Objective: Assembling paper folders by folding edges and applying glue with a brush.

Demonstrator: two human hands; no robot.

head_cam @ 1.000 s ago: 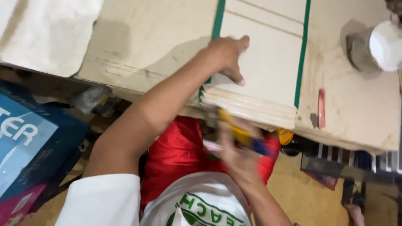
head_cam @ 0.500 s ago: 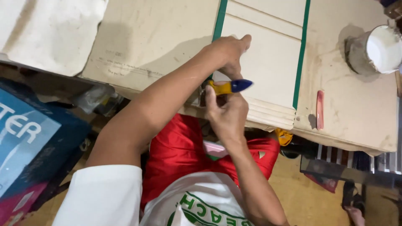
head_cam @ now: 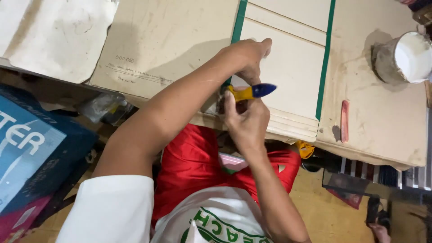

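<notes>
Head view: right hand (head_cam: pixel 245 123) gripping yellow-and-blue handled tool (head_cam: pixel 251 92), left hand (head_cam: pixel 249 56) flat on stacked cream panels (head_cam: pixel 288 76) beside it.

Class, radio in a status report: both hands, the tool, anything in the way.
Left hand flat on stacked pale panels. Right hand grips yellow-and-blue tool at the panels' near edge. Paint can, red pencil lie clear.

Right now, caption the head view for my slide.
Left hand steadies stacked cream boards; right hand holds a yellow-and-blue tool.
</notes>
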